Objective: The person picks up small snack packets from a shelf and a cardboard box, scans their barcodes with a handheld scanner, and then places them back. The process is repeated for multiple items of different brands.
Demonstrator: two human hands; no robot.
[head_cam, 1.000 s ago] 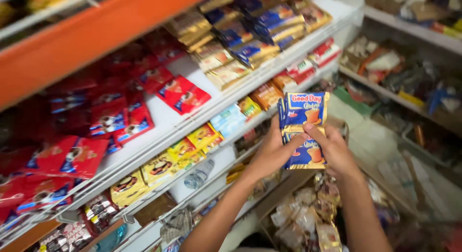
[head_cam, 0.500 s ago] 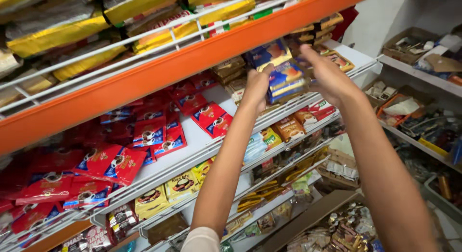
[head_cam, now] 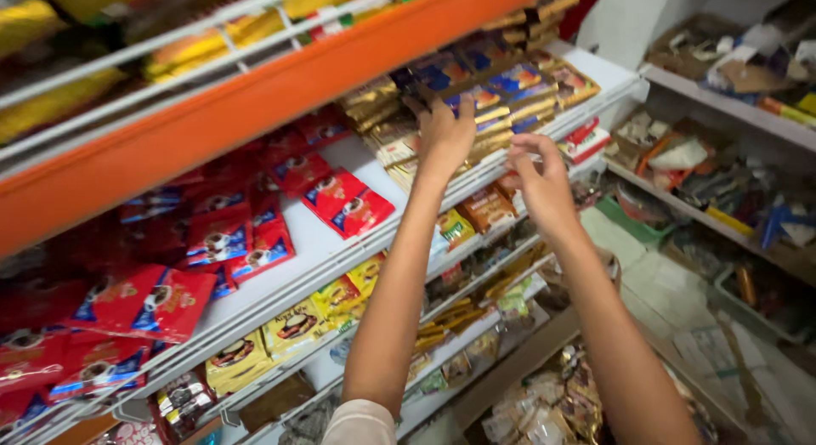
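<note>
Hands (head_cam: 444, 132) raised among stacked blue packets (head_cam: 501, 92)

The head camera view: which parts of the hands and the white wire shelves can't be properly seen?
- Left hand: its palm presses the blue and gold snack packets, hiding whatever lies beneath.
- Right hand: fingertips blurred; any grasp is unclear.
- Yellow bags above the orange shelf edge: blurred, cut by the frame's top.
- Lowest white wire shelf: the arms cover it.

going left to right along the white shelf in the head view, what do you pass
red packets → red pair of packets → gold packets → left hand on the blue and gold packets → right hand → red and white pack
</note>
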